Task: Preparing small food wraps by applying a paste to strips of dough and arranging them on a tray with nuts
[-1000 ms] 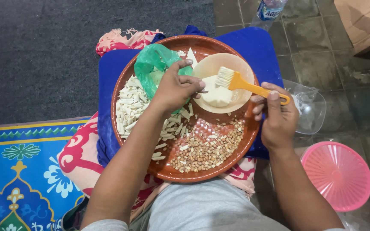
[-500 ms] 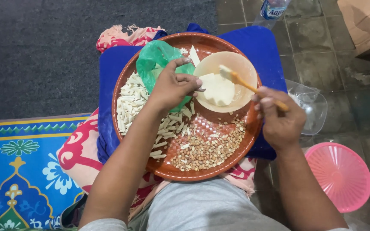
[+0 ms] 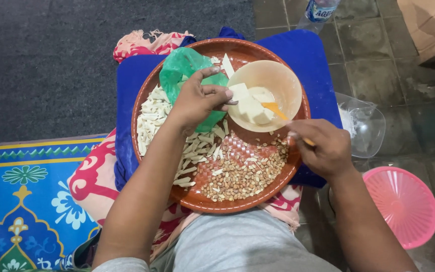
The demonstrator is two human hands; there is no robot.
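Round brown tray (image 3: 149, 90) on a lap. Left hand (image 3: 197, 98) pinches the cream bowl's (image 3: 283, 83) rim; right hand (image 3: 320, 146), fisted on an orange-handled brush (image 3: 274, 110), reaches inside — hard strokes might tip the bowl onto peanuts (image 3: 242, 176) beneath.

Green bag (image 3: 185, 68) and bowl (image 3: 283, 80) crowd the tray's (image 3: 149, 100) far half.

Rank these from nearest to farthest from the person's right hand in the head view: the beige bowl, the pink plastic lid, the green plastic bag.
From the right hand:
1. Beige bowl, just up-left of it, on the tray.
2. Pink plastic lid, lower right, on the floor.
3. Green plastic bag, far left of the tray, under the left hand.
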